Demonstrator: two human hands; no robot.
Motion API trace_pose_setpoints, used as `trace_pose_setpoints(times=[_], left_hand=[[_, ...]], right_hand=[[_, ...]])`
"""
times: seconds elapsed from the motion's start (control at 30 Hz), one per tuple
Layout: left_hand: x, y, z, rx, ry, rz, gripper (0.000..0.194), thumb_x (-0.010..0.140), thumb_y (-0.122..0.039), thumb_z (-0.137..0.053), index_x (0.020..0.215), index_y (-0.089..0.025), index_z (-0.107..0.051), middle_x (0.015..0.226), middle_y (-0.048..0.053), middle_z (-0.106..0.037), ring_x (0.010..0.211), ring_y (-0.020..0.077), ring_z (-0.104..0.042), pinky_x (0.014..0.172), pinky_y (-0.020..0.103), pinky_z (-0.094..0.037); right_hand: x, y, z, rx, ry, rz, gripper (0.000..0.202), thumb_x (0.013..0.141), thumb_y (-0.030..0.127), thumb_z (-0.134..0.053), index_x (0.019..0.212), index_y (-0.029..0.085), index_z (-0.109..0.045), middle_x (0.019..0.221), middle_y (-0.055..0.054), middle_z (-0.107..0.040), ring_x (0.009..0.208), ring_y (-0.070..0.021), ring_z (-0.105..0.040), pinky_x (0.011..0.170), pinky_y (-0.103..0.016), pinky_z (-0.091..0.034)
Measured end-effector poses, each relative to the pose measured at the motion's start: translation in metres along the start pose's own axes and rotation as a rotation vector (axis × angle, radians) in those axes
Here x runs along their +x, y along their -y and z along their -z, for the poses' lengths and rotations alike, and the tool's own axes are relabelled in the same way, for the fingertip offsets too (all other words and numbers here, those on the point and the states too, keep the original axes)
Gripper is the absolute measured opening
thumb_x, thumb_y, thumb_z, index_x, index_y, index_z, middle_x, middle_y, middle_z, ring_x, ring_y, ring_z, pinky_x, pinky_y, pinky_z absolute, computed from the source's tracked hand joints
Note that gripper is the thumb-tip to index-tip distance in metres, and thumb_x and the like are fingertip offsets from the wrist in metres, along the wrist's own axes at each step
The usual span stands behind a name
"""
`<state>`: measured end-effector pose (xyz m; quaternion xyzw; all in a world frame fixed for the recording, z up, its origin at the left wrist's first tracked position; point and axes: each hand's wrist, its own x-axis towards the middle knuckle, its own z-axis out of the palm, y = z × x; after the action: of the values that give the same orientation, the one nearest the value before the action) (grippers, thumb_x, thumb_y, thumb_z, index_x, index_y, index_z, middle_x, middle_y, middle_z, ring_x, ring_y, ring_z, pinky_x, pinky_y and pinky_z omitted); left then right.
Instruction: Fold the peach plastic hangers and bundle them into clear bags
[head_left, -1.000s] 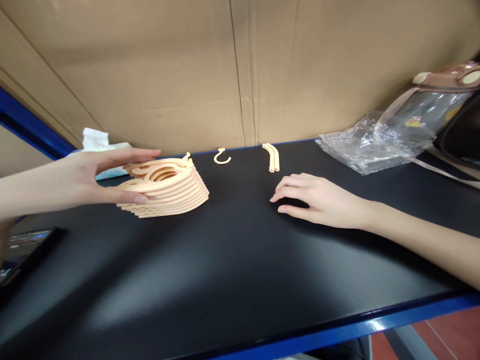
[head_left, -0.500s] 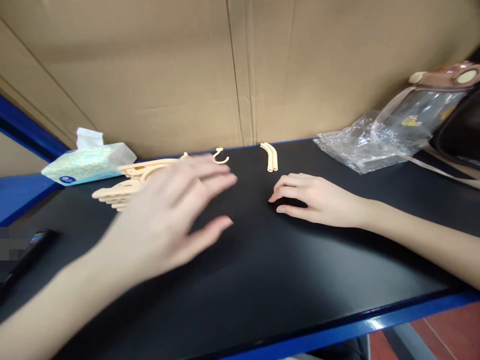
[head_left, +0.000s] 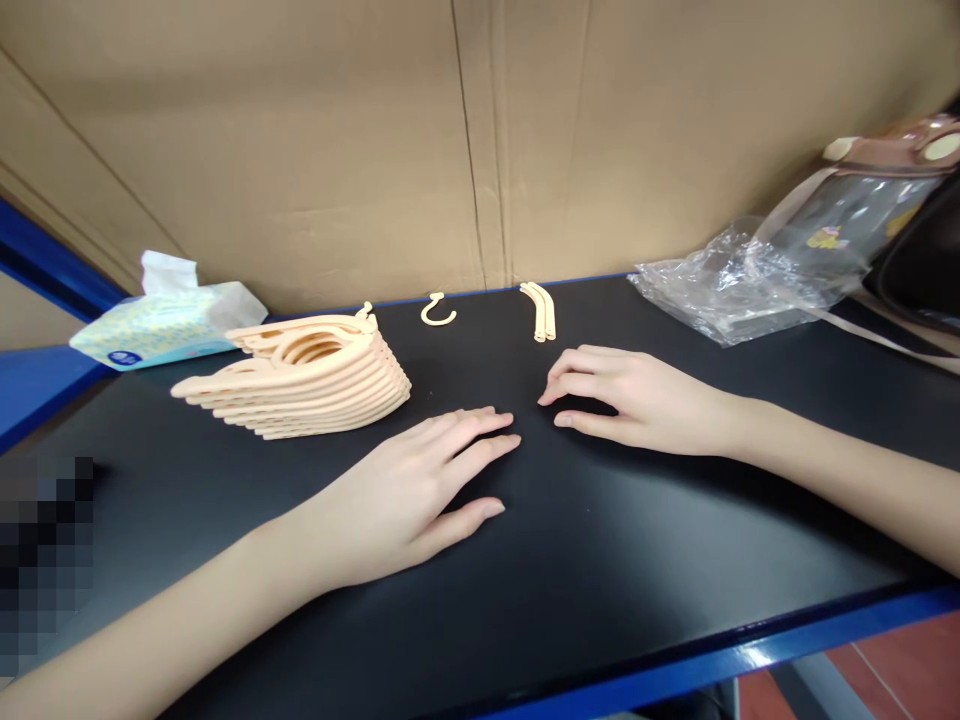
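Note:
My left hand lies palm down over the black table, its fingers stretched out and nothing in it. Just beyond it is a stack of cream plastic hangers, lying flat and fanned. My right hand rests on the table with fingers bent and apart, holding nothing. A loose cream hanger hook lies near the back edge. To its right, two curved cream hanger arms lie side by side, a little beyond my right hand.
At the back left stands a tissue pack with a tissue sticking out. A crumpled clear plastic bag lies at the back right, beside a clear bottle with a strap. Cardboard stands upright behind the table.
My left hand has moved right and toward me, away from over the hangers, and come down by the table. The hanger stack now shows fully. My right hand has stayed put.

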<state>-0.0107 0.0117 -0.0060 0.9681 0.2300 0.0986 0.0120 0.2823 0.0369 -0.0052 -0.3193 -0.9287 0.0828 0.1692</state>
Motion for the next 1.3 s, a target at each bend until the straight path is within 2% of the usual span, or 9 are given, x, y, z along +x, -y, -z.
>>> trace_pose_setpoints(times=[0.53,0.67,0.73,0.83,0.93,1.03,1.1,1.17,1.3], left_hand=[[-0.002,-0.001,-0.001,0.033,-0.008,-0.013,0.043,0.107,-0.037,-0.045,0.143,-0.015,-0.054,0.149,0.014,-0.056,0.136,0.0304,-0.056,0.112,0.047,-0.049],[-0.003,-0.001,-0.001,0.048,-0.002,-0.022,0.044,0.108,-0.036,-0.044,0.144,-0.014,-0.053,0.150,0.015,-0.056,0.136,0.0317,-0.056,0.111,0.049,-0.050],[-0.004,-0.001,-0.001,0.052,-0.006,-0.027,0.044,0.108,-0.036,-0.044,0.143,-0.013,-0.054,0.150,0.016,-0.056,0.136,0.0320,-0.056,0.111,0.049,-0.050],[-0.004,-0.002,-0.001,0.047,-0.014,-0.028,0.043,0.107,-0.036,-0.045,0.142,-0.013,-0.055,0.149,0.016,-0.056,0.135,0.0319,-0.057,0.111,0.049,-0.049],[-0.004,-0.001,0.000,0.040,-0.009,-0.025,0.043,0.107,-0.036,-0.045,0.143,-0.013,-0.054,0.149,0.016,-0.056,0.136,0.0319,-0.056,0.111,0.049,-0.049],[-0.005,-0.001,0.000,0.028,-0.004,-0.021,0.043,0.107,-0.036,-0.046,0.142,-0.013,-0.055,0.149,0.016,-0.056,0.136,0.0321,-0.056,0.111,0.049,-0.049],[-0.005,0.000,0.000,0.021,-0.007,-0.021,0.042,0.107,-0.036,-0.046,0.142,-0.013,-0.055,0.149,0.016,-0.056,0.136,0.0320,-0.056,0.111,0.049,-0.050],[-0.005,0.000,0.000,0.018,-0.010,-0.022,0.042,0.107,-0.036,-0.046,0.141,-0.014,-0.055,0.149,0.015,-0.056,0.135,0.0318,-0.056,0.110,0.049,-0.050],[-0.004,0.001,-0.001,0.014,-0.003,-0.023,0.043,0.107,-0.036,-0.044,0.142,-0.014,-0.055,0.149,0.015,-0.056,0.136,0.0316,-0.055,0.111,0.049,-0.049]], right_hand=[[0.002,0.001,-0.001,0.008,-0.016,-0.001,0.025,0.103,0.034,-0.052,0.114,0.019,-0.068,0.111,-0.008,-0.069,0.103,-0.0228,-0.066,0.091,-0.040,-0.054],[0.004,0.000,-0.004,-0.061,-0.073,-0.037,0.028,0.103,0.036,-0.051,0.114,0.018,-0.069,0.112,-0.010,-0.070,0.103,-0.0248,-0.067,0.093,-0.043,-0.054],[0.005,-0.003,-0.005,-0.120,-0.134,-0.063,0.030,0.102,0.035,-0.051,0.118,0.018,-0.069,0.121,-0.012,-0.069,0.111,-0.0270,-0.065,0.098,-0.045,-0.052],[0.008,-0.013,-0.008,-0.198,-0.185,-0.108,0.041,0.102,0.037,-0.050,0.134,0.016,-0.062,0.141,-0.017,-0.060,0.128,-0.0314,-0.058,0.109,-0.051,-0.046],[0.011,-0.024,-0.010,-0.218,-0.137,-0.163,0.055,0.103,0.047,-0.045,0.146,0.013,-0.053,0.155,-0.020,-0.049,0.139,-0.0362,-0.049,0.113,-0.058,-0.041],[0.014,-0.033,-0.013,-0.182,-0.048,-0.183,0.063,0.104,0.056,-0.038,0.151,0.016,-0.048,0.161,-0.017,-0.043,0.145,-0.0368,-0.043,0.115,-0.061,-0.037],[0.014,-0.035,-0.014,-0.159,-0.018,-0.182,0.061,0.104,0.057,-0.036,0.148,0.018,-0.052,0.160,-0.015,-0.045,0.144,-0.0350,-0.045,0.115,-0.060,-0.038],[0.014,-0.034,-0.012,-0.154,-0.028,-0.187,0.054,0.104,0.055,-0.039,0.137,0.018,-0.060,0.154,-0.014,-0.053,0.138,-0.0336,-0.052,0.112,-0.057,-0.042],[0.013,-0.029,-0.006,-0.161,-0.095,-0.227,0.036,0.102,0.047,-0.046,0.114,0.020,-0.066,0.130,-0.011,-0.068,0.114,-0.0291,-0.067,0.096,-0.048,-0.054]])
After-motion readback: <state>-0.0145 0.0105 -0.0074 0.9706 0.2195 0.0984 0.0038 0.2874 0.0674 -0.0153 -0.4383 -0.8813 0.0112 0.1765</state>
